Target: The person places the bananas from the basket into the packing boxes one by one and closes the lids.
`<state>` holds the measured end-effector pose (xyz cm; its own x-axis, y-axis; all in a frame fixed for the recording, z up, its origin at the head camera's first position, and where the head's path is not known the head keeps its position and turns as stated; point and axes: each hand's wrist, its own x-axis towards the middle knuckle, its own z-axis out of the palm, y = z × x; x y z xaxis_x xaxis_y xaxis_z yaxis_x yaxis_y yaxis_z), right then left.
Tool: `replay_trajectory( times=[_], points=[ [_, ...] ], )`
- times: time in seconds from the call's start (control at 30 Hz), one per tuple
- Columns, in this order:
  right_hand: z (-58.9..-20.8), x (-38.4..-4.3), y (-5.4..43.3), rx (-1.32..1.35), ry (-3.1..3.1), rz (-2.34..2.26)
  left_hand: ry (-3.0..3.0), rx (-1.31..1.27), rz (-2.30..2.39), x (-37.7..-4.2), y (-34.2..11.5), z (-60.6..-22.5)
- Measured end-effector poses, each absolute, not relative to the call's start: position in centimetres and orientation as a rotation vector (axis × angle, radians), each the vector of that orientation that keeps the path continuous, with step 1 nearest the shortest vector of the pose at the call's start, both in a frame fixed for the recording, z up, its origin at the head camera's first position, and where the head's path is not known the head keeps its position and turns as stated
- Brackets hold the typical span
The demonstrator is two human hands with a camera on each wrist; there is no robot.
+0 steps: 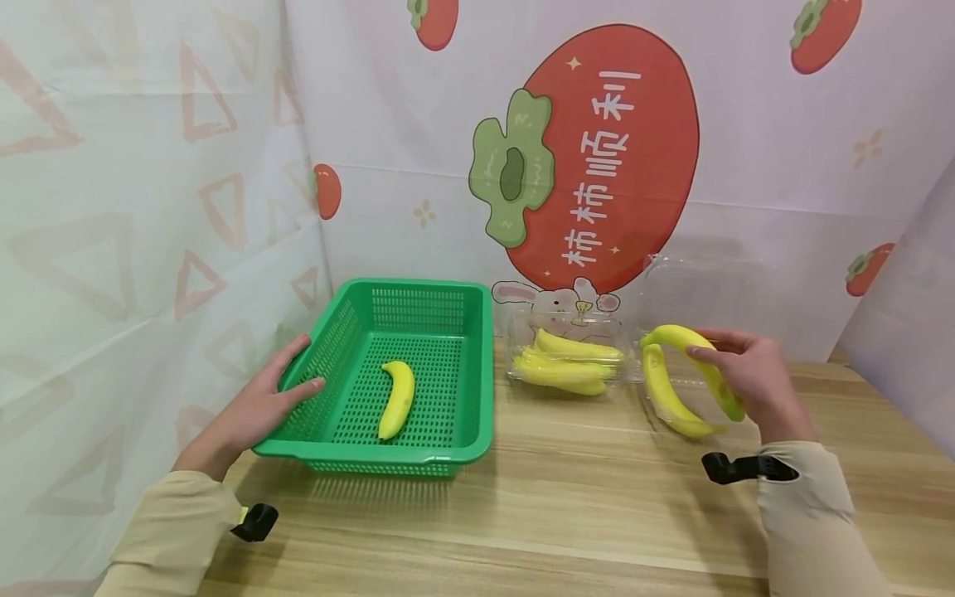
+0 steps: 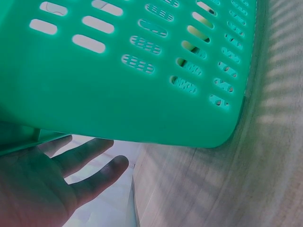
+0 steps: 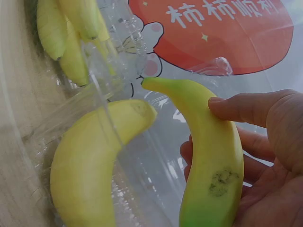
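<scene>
My left hand (image 1: 257, 406) rests on the left rim of a green plastic basket (image 1: 373, 452), thumb over the inner side. In the left wrist view its fingers (image 2: 102, 179) are spread and fairly straight outside the basket wall. A yellow banana (image 1: 398, 400) lies on the basket floor. My right hand (image 1: 753, 381) holds another banana (image 3: 213, 156) between thumb and fingers; it is greenish at both ends, with a dark patch. Just beneath it, one more banana (image 3: 85, 161) lies in an opened clear plastic box (image 1: 709, 290).
A second clear box (image 1: 515, 365) with several bananas (image 1: 570, 365) stands between the basket and the opened box. All stand on a wooden table (image 1: 567, 514). Behind hangs a printed cloth (image 1: 395, 124); another cloth (image 1: 149, 249) borders the left side.
</scene>
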<state>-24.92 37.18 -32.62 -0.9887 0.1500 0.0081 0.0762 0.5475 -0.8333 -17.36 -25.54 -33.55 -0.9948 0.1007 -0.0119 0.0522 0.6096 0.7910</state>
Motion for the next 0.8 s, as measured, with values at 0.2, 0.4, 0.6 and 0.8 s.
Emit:
replay_trajectory(
  times=[0.2,0.4,0.6,0.8],
  points=[
    [-33.3,-24.9,37.3,-0.222,-2.736,1.427,2.771,0.144,1.358,-17.5,-25.7,-33.7],
    [-33.6,-24.8,37.5,-0.248,-2.775,1.417,2.764,0.136,1.358,-17.6,-25.7,-33.7],
    [-33.7,-24.8,37.9,-0.227,-2.808,1.424,2.752,0.13,1.375,-17.5,-25.7,-33.7],
    [-33.8,-24.8,38.2,-0.186,-2.838,1.403,2.754,0.133,1.38,-17.5,-25.6,-33.6]
  ],
)
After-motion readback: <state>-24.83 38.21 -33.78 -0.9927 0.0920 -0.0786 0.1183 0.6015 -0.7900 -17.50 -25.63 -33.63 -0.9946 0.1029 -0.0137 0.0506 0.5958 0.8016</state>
